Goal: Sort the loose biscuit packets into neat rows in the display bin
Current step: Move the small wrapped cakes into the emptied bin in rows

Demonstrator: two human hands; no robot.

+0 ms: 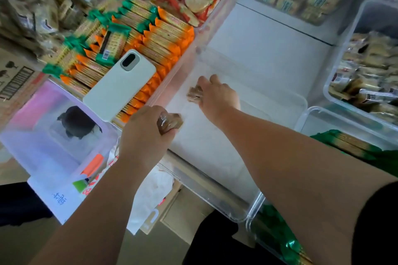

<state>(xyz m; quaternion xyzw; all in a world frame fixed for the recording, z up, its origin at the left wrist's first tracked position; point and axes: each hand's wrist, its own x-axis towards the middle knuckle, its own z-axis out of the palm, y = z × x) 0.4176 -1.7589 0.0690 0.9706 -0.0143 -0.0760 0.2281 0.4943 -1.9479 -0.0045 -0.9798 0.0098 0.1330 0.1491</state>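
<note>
A clear plastic display bin (280,101) sits in the middle, its white floor bare apart from what my hands bring in. My right hand (217,94) reaches into the bin and grips a small brown biscuit packet (193,93) near the left wall, low over the floor. My left hand (144,133) is at the bin's front-left corner and holds another brown clear-wrapped packet (171,122) just over the rim.
A bin of orange and green cracker packets (155,34) stands to the left with a white phone (120,84) lying on it. Bins of beige packets (366,75) are at the right and back. A green-packet bin (344,144) sits at the near right.
</note>
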